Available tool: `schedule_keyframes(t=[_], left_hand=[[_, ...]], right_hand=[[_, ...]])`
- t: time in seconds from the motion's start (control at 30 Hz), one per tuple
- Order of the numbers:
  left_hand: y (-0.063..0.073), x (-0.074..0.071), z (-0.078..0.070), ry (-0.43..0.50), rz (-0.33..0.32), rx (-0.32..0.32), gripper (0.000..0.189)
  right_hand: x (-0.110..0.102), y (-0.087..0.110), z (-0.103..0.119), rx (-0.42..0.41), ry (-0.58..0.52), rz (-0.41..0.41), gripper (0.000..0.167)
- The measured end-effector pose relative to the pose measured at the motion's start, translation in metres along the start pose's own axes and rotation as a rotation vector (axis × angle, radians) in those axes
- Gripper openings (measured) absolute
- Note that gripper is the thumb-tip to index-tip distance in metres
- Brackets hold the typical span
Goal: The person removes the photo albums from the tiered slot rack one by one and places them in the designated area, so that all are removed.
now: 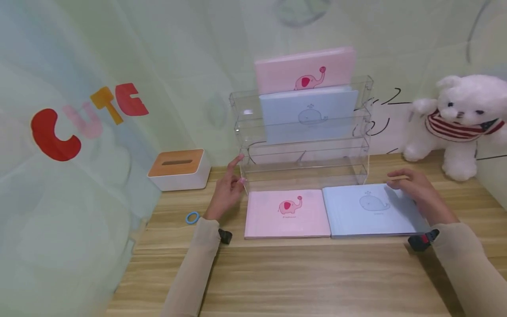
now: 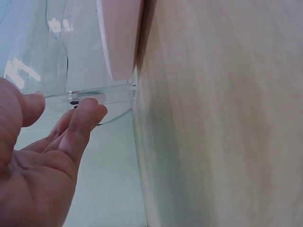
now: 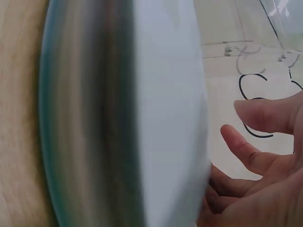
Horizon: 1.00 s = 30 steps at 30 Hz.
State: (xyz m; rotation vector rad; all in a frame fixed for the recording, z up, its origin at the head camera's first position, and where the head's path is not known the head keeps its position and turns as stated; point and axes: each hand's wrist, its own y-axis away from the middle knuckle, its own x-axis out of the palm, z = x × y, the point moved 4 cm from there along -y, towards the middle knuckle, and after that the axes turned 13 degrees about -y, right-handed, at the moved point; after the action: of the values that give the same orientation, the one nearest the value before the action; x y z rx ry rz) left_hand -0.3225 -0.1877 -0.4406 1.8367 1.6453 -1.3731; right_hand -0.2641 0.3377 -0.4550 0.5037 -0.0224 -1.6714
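A clear tiered rack (image 1: 305, 174) stands against the wall. A pink elephant book (image 1: 305, 75) is in its top tier, with a blue whale book (image 1: 309, 114) in the tier in front. Before the rack, a second pink elephant book (image 1: 269, 220) and a second blue whale book (image 1: 356, 220) lie flat side by side. My left hand (image 1: 225, 193) is at the rack's left side, fingers extended, fingertips right at the clear side panel (image 2: 113, 94). Over the flat blue book's right edge, my right hand (image 1: 424, 196) has its thumb and fingers apart, nothing between them.
A white tissue box (image 1: 178, 180) with a wooden lid sits at the table's back left, and a blue ring (image 1: 192, 217) lies left of my left wrist. A white teddy bear (image 1: 459, 154) in a striped top sits at the back right. Coloured letters decorate the wall covering.
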Motion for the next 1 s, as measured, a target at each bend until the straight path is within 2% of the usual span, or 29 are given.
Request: schedule_keyframes(t=[0.17, 0.27, 0.53, 0.7, 0.83, 1.0], left_hand=[[0.000, -0.002, 0.001, -0.005, -0.006, -0.005, 0.076], [0.000, -0.003, 0.000, -0.014, -0.001, -0.006, 0.075], [0.000, -0.003, 0.001, -0.011, 0.002, -0.012, 0.074], [0.001, -0.002, 0.000, 0.010, 0.003, -0.018, 0.075], [0.001, -0.002, -0.001, 0.012, 0.007, -0.015, 0.075], [0.001, -0.002, -0.001, 0.002, 0.001, -0.012, 0.075]], right_hand=[[0.004, 0.001, 0.012, -0.046, -0.060, -0.048, 0.063], [0.008, 0.002, 0.021, -0.105, -0.097, -0.075, 0.066], [0.016, 0.014, 0.065, -0.398, -0.123, -0.144, 0.060], [0.018, 0.021, 0.094, -0.552, -0.146, -0.139, 0.053], [0.021, 0.022, 0.113, -0.611, -0.183, -0.121, 0.049], [0.026, 0.021, 0.134, -0.639, -0.226, -0.095, 0.046]])
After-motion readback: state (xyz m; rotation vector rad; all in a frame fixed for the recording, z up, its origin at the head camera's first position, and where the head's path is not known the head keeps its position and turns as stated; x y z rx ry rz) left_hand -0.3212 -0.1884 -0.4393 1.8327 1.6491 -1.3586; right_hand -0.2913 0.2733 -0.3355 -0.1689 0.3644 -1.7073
